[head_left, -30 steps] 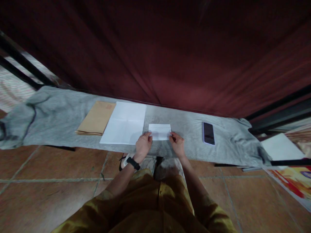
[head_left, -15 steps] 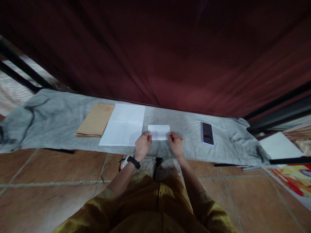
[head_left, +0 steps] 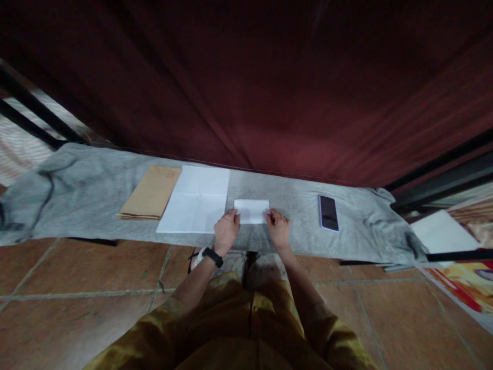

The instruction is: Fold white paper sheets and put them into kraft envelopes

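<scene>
A small folded sheet of white paper (head_left: 252, 211) lies flat on the grey cloth in front of me. My left hand (head_left: 227, 228) pinches its left edge, thumb and fingers together. At the opposite edge, my right hand (head_left: 278, 226) grips the paper the same way with curled fingers. Just left of my left hand, larger white sheets (head_left: 198, 200) with faint crease lines rest on the cloth. Beside those is a stack of brown envelopes (head_left: 150, 192).
A grey cloth (head_left: 92, 190) covers the long narrow bench. A phone (head_left: 328, 213) lies to the right, screen up. Behind the bench hangs a dark red curtain (head_left: 246, 103). Black metal bars (head_left: 442, 159) stand at both ends. Below is a brown tiled floor (head_left: 127, 267).
Almost nothing differs. The view has shifted very slightly, and both hands stay at the edges of the folded paper.
</scene>
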The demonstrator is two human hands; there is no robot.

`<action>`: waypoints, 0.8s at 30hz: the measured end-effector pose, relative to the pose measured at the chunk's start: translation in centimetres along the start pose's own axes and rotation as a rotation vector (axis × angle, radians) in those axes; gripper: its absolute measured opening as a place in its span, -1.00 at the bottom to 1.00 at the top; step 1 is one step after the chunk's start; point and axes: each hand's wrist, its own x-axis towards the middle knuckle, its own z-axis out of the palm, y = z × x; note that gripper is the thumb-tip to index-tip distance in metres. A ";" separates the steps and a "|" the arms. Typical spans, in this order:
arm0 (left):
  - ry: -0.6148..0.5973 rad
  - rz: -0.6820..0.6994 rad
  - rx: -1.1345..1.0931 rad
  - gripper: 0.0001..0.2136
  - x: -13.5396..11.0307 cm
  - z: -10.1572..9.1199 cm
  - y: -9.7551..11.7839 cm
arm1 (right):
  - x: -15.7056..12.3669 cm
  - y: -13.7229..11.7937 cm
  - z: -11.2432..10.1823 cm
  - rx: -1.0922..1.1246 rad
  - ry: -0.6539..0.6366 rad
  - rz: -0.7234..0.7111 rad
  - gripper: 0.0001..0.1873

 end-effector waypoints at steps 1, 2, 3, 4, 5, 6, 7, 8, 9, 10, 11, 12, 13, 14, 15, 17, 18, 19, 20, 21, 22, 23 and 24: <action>0.002 -0.003 0.002 -0.66 0.0 0.0 0.0 | 0.0 0.0 0.0 -0.011 -0.001 -0.002 -0.67; 0.005 -0.005 0.004 -0.66 0.0 0.1 0.0 | 0.0 0.0 0.1 -0.021 -0.003 -0.005 -0.67; 0.008 -0.006 0.005 -0.66 0.1 0.1 0.0 | 0.0 0.0 0.1 -0.033 -0.004 -0.008 -0.67; 0.010 -0.004 0.004 -0.66 0.1 0.1 0.0 | 0.0 0.0 0.2 -0.046 -0.005 -0.011 -0.67; 0.012 0.000 0.004 -0.66 0.1 0.1 0.0 | 0.0 0.0 0.2 -0.060 -0.005 -0.013 -0.67; 0.011 0.002 0.004 -0.66 0.1 0.0 0.1 | 0.0 0.0 0.2 -0.076 -0.004 -0.016 -0.66; 0.010 0.003 0.004 -0.66 0.1 0.0 0.1 | 0.0 -0.1 0.2 -0.092 -0.004 -0.019 -0.66; 0.009 0.002 0.006 -0.66 0.1 0.0 0.1 | 0.0 -0.1 0.2 -0.109 -0.003 -0.021 -0.66; 0.010 0.002 0.008 -0.66 0.1 0.0 0.2 | 0.0 -0.2 0.3 -0.126 -0.003 -0.021 -0.66; 0.011 0.002 0.011 -0.66 0.0 0.0 0.2 | 0.0 -0.2 0.3 -0.143 -0.004 -0.022 -0.67; 0.015 0.003 0.015 -0.66 0.0 -0.1 0.3 | 0.1 -0.3 0.3 -0.158 -0.006 -0.023 -0.67; 0.020 0.005 0.020 -0.67 0.0 -0.1 0.3 | 0.1 -0.3 0.3 -0.172 -0.007 -0.025 -0.67; 0.025 0.007 0.024 -0.67 0.0 -0.1 0.4 | 0.1 -0.3 0.3 -0.182 -0.008 -0.026 -0.67; 0.029 0.009 0.028 -0.67 0.0 -0.2 0.4 | 0.1 -0.4 0.3 -0.190 -0.008 -0.027 -0.66; 0.032 0.010 0.031 -0.67 0.0 -0.2 0.4 | 0.1 -0.4 0.3 -0.196 -0.007 -0.028 -0.66; 0.034 0.015 0.036 -0.67 -0.1 -0.3 0.4 | 0.0 -0.4 0.3 -0.200 -0.005 -0.032 -0.65; 0.036 0.024 0.040 -0.67 -0.1 -0.4 0.4 | 0.0 -0.4 0.3 -0.199 -0.005 -0.035 -0.65; 0.044 0.042 0.047 -0.66 -0.3 -0.4 0.4 | 0.0 -0.4 0.3 -0.197 -0.005 -0.037 -0.64; 0.061 0.068 0.059 -0.66 -0.4 -0.5 0.4 | 0.0 -0.5 0.3 -0.195 -0.005 -0.039 -0.64; 0.083 0.105 0.077 -0.65 -0.7 -0.5 0.4 | 0.0 -0.5 0.3 -0.192 -0.005 -0.038 -0.64; 0.107 0.152 0.096 -0.65 -1.0 -0.4 0.5 | 0.0 -0.6 0.3 -0.190 -0.007 -0.036 -0.63; 0.130 0.211 0.113 -0.65 -1.4 -0.3 0.6 | 0.0 -0.6 0.2 -0.189 -0.009 -0.033 -0.63; 0.146 0.278 0.125 -0.64 -1.9 -0.2 0.8 | 0.0 -0.7 0.2 -0.191 -0.012 -0.033 -0.62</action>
